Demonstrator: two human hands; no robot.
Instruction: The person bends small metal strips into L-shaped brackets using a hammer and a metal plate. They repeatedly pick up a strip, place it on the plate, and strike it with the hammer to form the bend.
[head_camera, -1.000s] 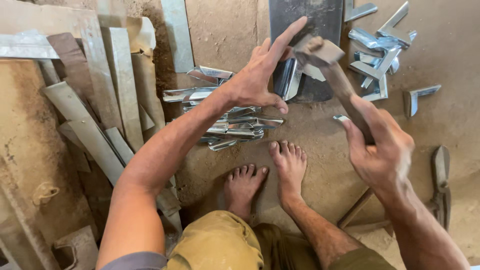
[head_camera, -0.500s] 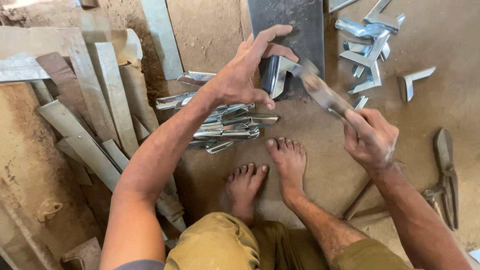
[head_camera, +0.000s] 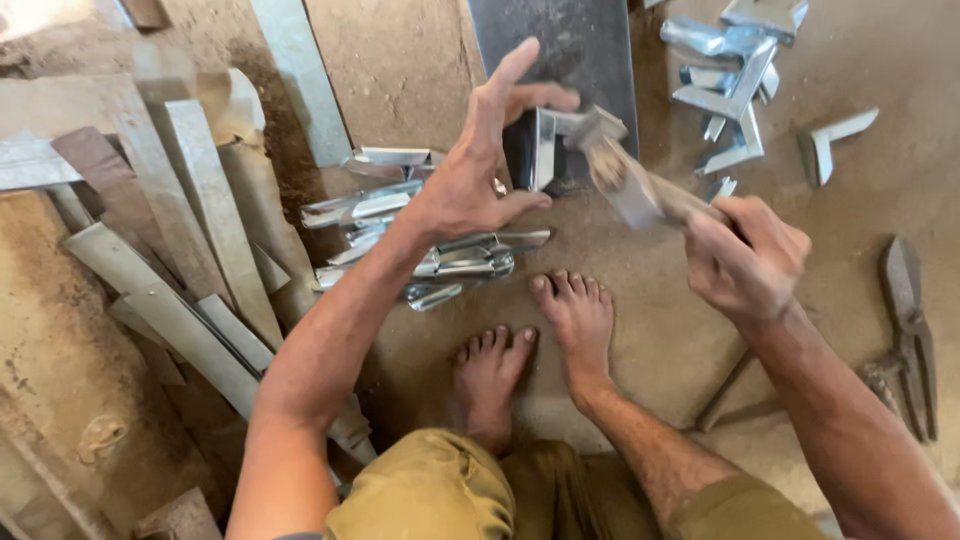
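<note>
The left hand (head_camera: 475, 180) is spread wide, forefinger pointing up and thumb stretched out to the right, with its fingertips steadying a small bent piece of shiny sheet metal (head_camera: 543, 148) that stands on edge against a dark flat steel block (head_camera: 580, 50) set in the dirt floor; the hand does not close around the piece but only props it from the left side. The right hand (head_camera: 745, 255) is clenched in a full fist around the wooden handle of a hammer (head_camera: 625, 175), whose metal head sits just at the top edge of the bent piece (the head and shaft are blurred, so the exact point of contact cannot be made out). Just beneath the left forearm lies a heap of folded, silvery sheet-metal strips (head_camera: 420, 235), stacked loosely on the ground beside the block. A second cluster of bent silvery angle pieces (head_camera: 730, 70) lies at the upper right, near the block's right side, and a single L-shaped metal bracket (head_camera: 830, 140) rests apart from it, further right. A pair of dark, rusty tin snips (head_camera: 905, 320) lies on the floor at the far right, well apart from the hammer hand. Long pale sheet-metal offcuts (head_camera: 180, 220) lean and overlap along the left. The person's two bare feet (head_camera: 540, 340) are planted on the dirt between the heap and the knees, which are clad in olive-brown trousers.
</note>
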